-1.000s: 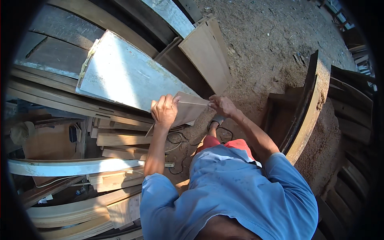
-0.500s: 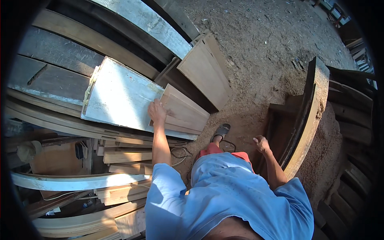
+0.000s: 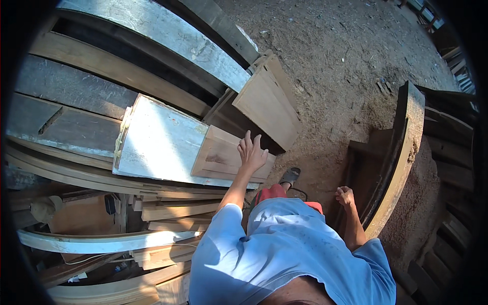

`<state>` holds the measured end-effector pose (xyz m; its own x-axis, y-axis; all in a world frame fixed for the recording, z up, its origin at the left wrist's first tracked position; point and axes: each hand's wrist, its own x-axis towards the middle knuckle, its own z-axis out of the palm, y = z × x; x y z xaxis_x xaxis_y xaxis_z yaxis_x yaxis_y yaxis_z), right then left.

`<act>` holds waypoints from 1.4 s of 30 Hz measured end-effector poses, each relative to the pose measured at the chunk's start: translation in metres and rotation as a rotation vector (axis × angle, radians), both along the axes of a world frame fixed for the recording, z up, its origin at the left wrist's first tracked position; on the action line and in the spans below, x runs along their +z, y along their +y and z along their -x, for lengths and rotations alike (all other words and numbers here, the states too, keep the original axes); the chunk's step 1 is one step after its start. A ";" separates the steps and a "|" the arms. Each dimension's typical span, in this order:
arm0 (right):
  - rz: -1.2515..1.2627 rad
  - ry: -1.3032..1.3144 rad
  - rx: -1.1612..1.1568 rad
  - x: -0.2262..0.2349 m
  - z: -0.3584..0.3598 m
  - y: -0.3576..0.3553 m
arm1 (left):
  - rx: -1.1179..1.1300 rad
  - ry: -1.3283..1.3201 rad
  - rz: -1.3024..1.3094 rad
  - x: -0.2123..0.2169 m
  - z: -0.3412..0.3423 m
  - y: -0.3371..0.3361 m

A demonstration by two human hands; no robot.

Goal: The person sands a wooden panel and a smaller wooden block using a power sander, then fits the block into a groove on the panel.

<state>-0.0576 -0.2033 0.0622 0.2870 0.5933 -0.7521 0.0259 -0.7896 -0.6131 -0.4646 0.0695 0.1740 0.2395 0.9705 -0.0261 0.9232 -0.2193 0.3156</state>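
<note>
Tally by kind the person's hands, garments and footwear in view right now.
Hands: 2 (left hand, right hand)
Garments: 2 (blue shirt, red shorts)
Footwear: 1 (dark sandal)
Total: 5

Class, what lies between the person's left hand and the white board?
In the head view, a pale brown wooden panel lies there, resting on the white board, with the left hand over it; whether they touch is unclear.

A pale brown wooden panel (image 3: 224,156) lies on a whitish board (image 3: 158,141).
</note>
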 end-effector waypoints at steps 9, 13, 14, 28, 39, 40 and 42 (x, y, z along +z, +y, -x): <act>-0.001 -0.087 -0.067 0.011 0.020 -0.001 | 0.386 0.028 -0.157 0.012 -0.025 0.162; 0.041 -0.127 -0.101 0.014 0.022 -0.019 | 0.443 0.025 0.206 -0.006 0.001 0.212; 0.047 -0.139 -0.121 0.013 0.022 -0.026 | 0.437 0.050 0.160 -0.010 0.001 0.210; 0.007 -0.506 -0.502 0.087 0.026 -0.096 | -0.197 -0.583 0.611 -0.031 -0.129 0.149; 0.679 -0.748 -0.868 0.119 0.038 -0.305 | -0.228 -0.395 0.654 -0.036 -0.206 0.086; 0.596 -0.686 -0.941 0.097 0.048 -0.329 | -0.241 -0.408 0.621 -0.032 -0.216 0.068; 0.458 -0.777 -0.914 0.063 0.057 -0.355 | -0.271 -0.422 0.550 -0.025 -0.225 0.035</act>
<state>-0.1146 -0.5587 0.1255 0.9038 -0.3177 -0.2868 -0.4076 -0.8433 -0.3502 -0.2395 0.1044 0.1491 0.5657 0.7493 -0.3443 0.6353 -0.1298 0.7613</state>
